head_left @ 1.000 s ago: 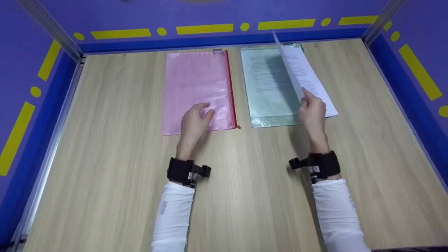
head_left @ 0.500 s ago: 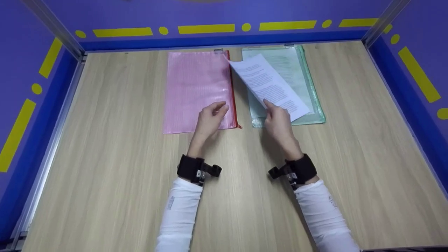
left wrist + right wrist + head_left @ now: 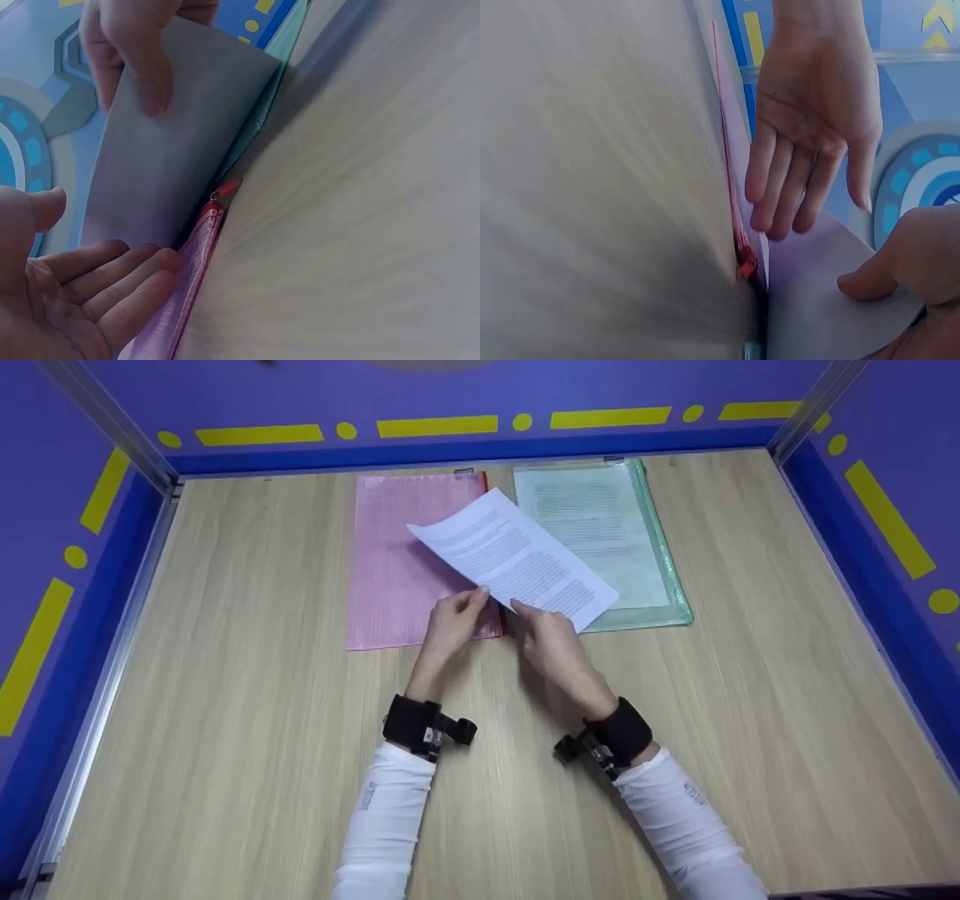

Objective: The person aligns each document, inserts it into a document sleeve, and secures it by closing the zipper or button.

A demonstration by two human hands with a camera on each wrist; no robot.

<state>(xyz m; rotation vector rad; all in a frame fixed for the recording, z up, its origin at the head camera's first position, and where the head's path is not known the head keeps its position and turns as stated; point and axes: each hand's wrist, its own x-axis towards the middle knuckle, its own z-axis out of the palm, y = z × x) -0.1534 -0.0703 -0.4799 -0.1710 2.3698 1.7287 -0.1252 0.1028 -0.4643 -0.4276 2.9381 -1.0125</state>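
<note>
A printed white sheet slants above the pink zip folder and the green folder. My right hand pinches its lower edge, with the thumb on the underside in the right wrist view. At the sheet's lower left edge is my left hand; in the left wrist view the left hand has its fingers extended below the paper, thumb apart. A red zip pull shows at the pink folder's corner. Print is visible through the green folder.
Both folders lie side by side at the back of the wooden table. Blue panels with yellow marks stand along the back and both sides. Each wrist wears a black band with a small camera.
My right hand has carried the sheet leftward from the green folder to partly over the pink one. My left hand has shifted right and now meets the sheet's edge.
</note>
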